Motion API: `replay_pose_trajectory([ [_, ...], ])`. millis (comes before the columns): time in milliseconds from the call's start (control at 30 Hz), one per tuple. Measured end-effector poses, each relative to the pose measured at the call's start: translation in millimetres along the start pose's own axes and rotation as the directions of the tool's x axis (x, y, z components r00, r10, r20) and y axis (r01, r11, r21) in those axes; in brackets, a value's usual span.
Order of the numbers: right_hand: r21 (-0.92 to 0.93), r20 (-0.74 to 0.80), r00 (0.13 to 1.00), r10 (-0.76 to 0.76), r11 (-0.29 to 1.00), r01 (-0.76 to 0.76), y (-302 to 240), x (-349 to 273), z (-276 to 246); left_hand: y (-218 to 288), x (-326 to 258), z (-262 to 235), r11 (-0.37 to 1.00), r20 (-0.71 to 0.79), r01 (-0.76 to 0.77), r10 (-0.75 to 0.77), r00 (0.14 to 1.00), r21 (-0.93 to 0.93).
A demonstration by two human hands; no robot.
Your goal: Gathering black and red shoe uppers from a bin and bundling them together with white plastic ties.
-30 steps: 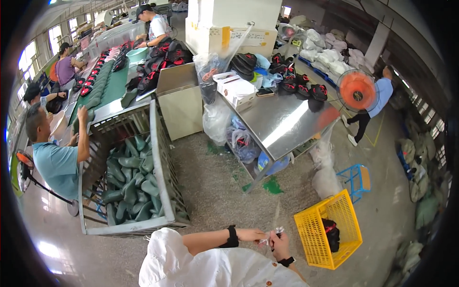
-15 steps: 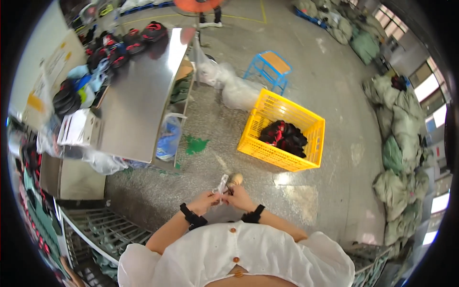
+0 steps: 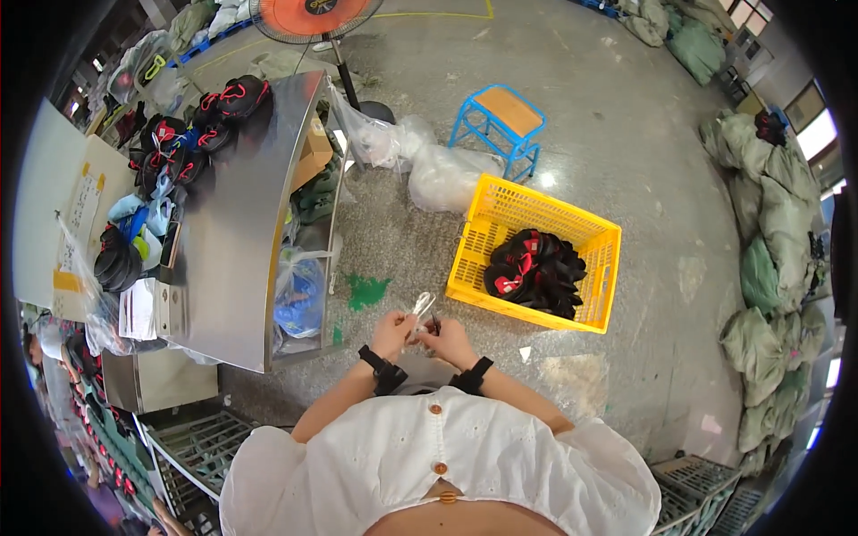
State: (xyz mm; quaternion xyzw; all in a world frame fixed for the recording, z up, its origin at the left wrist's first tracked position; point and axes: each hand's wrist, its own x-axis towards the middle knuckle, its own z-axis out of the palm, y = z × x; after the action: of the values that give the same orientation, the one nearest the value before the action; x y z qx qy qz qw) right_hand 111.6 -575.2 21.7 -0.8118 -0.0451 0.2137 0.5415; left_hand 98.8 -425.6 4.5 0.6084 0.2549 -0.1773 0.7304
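Observation:
My hands are close together in front of my body, low in the middle of the view. Closed fingers of my left hand (image 3: 392, 336) grip a small bundle of thin white strands (image 3: 422, 305), whose looped ends stick up past the fingertips. Right beside it, my right hand (image 3: 453, 344) is closed around a small dark, narrow thing (image 3: 435, 325); its kind is too small to tell. The fingertips of both hands nearly meet. Beyond the hands stands a yellow plastic crate (image 3: 545, 315) with black and red shoes (image 3: 536, 268) inside.
On the left is a metal table (image 3: 234, 188) with black and red shoes (image 3: 170, 147) along its far side. A blue stool (image 3: 509, 116), clear plastic bags (image 3: 447, 174) and an orange fan (image 3: 313, 16) stand farther off. Stuffed sacks (image 3: 764, 214) line the right; metal racks (image 3: 201, 447) flank me.
My view has shifted, and the table and crate appear nearer. Both hands have moved slightly up in the picture. White loops now spread above the left fingers. A tan rounded shape beyond the hands no longer shows.

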Motion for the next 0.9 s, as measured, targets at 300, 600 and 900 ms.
replay_pose_trajectory([
  [300, -0.271, -0.065, 0.905, -0.421, 0.880, 0.390, 4.6, 63.7, -15.1, 59.6, 51.4, -5.3, 0.857, 0.278, 0.008, -0.176, 0.944, 0.515],
  [600, -0.079, 0.001, 0.999, -0.036, 0.996, 0.036, -6.9, 200.6, -48.7, 92.4, 180.5, -18.5, 0.803, 0.352, -0.368, 0.213, 0.912, 0.468],
  [900, -0.067, 0.006, 0.998, 0.065, 0.996, -0.065, 1.8, 383.6, -40.8, 128.3, 337.1, -45.0, 0.756, 0.457, 0.477, -0.264, 0.849, -0.449],
])
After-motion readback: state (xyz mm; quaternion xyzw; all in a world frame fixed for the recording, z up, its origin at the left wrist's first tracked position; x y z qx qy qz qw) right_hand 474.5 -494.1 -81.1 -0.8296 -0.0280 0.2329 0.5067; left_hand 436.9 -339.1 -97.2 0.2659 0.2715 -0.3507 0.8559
